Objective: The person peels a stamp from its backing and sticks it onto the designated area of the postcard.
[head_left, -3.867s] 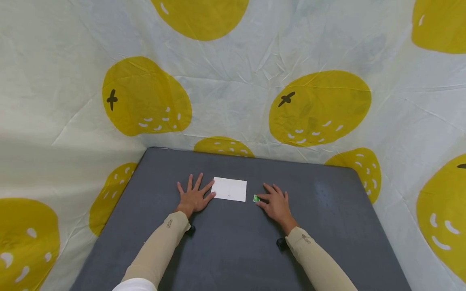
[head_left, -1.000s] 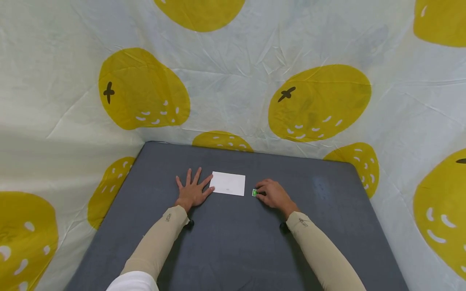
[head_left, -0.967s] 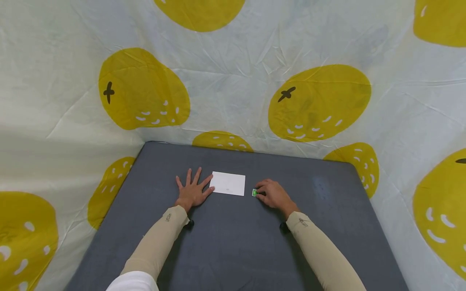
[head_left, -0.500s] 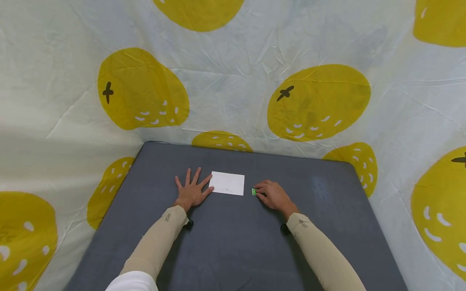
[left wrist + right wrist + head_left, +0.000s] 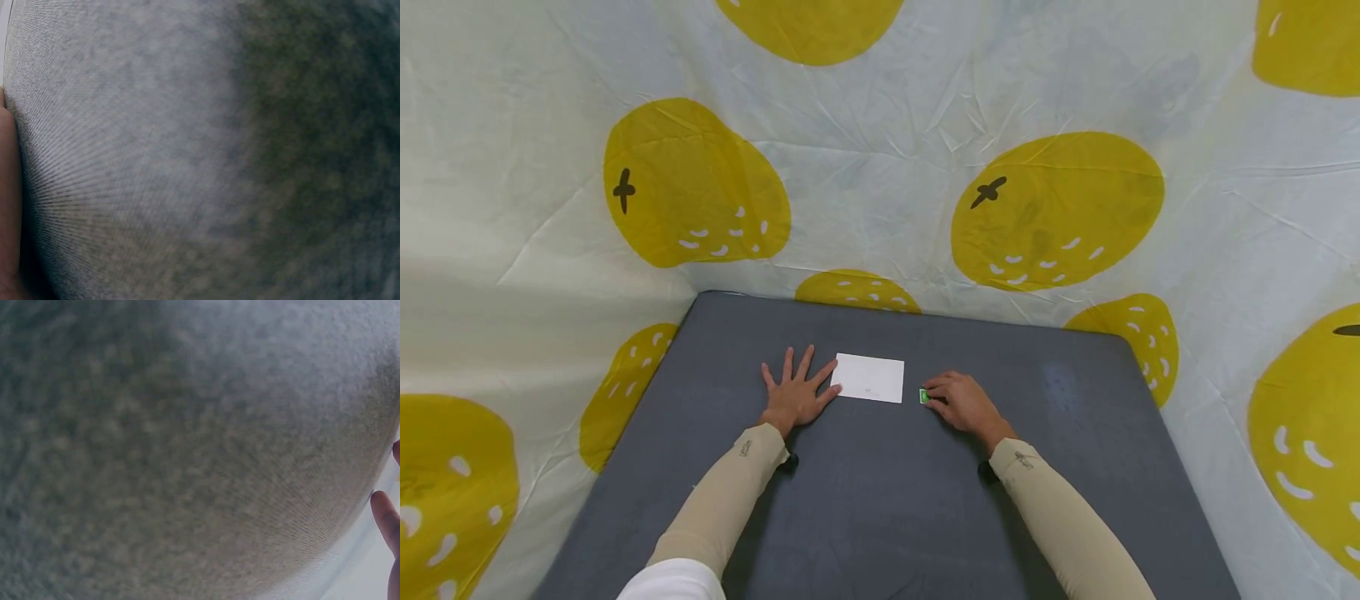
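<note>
On the dark grey tabletop lies a white card or envelope (image 5: 867, 377) with faint small print near its lower edge. My left hand (image 5: 793, 402) rests flat with spread fingers, its thumb and index fingertip on the card's left edge. To the card's right is a small green stamp-like square (image 5: 922, 397) with a white border. My right hand (image 5: 964, 402) pinches this square at its right side between thumb and curled fingers, which hide part of it. The left wrist view catches only a strip of the hand; fingertips (image 5: 389, 522) show at the right wrist view's edge.
The grey table (image 5: 880, 500) runs up to a white cloth (image 5: 872, 208) printed with big yellow fruit shapes, which hangs behind and along both sides. Close, blurred tabletop fills most of both wrist views.
Compared with the oldest frame, the right hand's fingers have curled in closer round the green square. The left hand and the card stay in place; the head view has tilted slightly.
</note>
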A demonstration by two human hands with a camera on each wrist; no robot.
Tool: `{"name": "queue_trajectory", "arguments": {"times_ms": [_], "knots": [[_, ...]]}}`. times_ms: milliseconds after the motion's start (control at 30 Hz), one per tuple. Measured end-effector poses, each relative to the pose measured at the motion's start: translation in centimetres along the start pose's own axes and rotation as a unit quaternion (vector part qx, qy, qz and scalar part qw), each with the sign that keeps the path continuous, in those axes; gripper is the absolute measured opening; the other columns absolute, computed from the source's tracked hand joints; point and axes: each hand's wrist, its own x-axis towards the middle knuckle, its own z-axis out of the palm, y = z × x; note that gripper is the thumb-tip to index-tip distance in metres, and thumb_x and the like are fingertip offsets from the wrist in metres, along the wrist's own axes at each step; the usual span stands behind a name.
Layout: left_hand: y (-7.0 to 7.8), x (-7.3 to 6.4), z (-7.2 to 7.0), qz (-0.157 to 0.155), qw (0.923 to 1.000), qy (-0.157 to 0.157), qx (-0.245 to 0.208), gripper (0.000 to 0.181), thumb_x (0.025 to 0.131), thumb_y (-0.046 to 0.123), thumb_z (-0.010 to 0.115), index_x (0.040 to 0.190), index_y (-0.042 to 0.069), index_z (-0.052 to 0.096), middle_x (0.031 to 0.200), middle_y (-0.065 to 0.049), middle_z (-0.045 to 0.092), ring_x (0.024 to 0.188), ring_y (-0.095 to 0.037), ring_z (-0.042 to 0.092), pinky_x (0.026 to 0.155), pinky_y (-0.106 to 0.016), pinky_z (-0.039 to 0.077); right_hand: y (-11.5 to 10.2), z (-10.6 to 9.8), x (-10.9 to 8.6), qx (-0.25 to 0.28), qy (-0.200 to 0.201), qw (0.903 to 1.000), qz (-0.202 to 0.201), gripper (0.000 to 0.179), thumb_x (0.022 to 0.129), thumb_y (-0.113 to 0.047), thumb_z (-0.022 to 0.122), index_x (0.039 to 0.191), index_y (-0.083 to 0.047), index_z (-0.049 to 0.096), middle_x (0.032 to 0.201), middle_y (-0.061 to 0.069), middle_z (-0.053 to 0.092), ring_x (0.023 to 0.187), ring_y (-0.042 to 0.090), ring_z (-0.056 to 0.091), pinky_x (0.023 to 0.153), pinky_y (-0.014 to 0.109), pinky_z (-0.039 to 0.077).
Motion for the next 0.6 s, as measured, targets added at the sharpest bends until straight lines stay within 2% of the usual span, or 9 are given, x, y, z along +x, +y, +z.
{"name": "queue_trajectory", "arguments": {"times_ms": [233,467,600], "knots": [[0.4,-0.4,-0.3,0.003,0.9999,0.013,0.005,0.069,0.104,0.072,0.033,0.166,0.046,0.017,0.179,-0.003,-0.005,0.163,-0.042,-0.015,0.117,-0.082,-0.015,-0.1,0.2,0.0,-0.011,0.01,0.9999,-0.001,0.018,0.096,-0.018,0.076,0.11,-0.01,0.083,0.117,0.005,0.079,0.116,0.029,0.07,0.099,0.053,0.056],[0.2,-0.4,-0.1,0.008,0.9998,0.018,0.007,0.069,0.104,0.073,0.031,0.165,0.046,0.015,0.179,-0.003,-0.006,0.163,-0.041,-0.016,0.116,-0.082,-0.016,-0.9,0.4,0.2,-0.049,0.011,0.9983,0.031,0.025,0.094,-0.032,0.078,0.108,-0.012,0.084,0.116,0.002,0.079,0.115,0.026,0.071,0.099,0.052,0.056],[0.2,-0.6,-0.1,0.007,0.9998,0.019,0.007,0.069,0.103,0.074,0.031,0.165,0.047,0.015,0.179,-0.002,-0.005,0.163,-0.041,-0.016,0.116,-0.082,-0.016,-1.4,0.6,0.3,-0.063,0.021,0.997,0.041,0.023,0.093,-0.032,0.079,0.103,-0.012,0.084,0.113,0.002,0.08,0.112,0.027,0.072,0.097,0.052,0.057]]}}
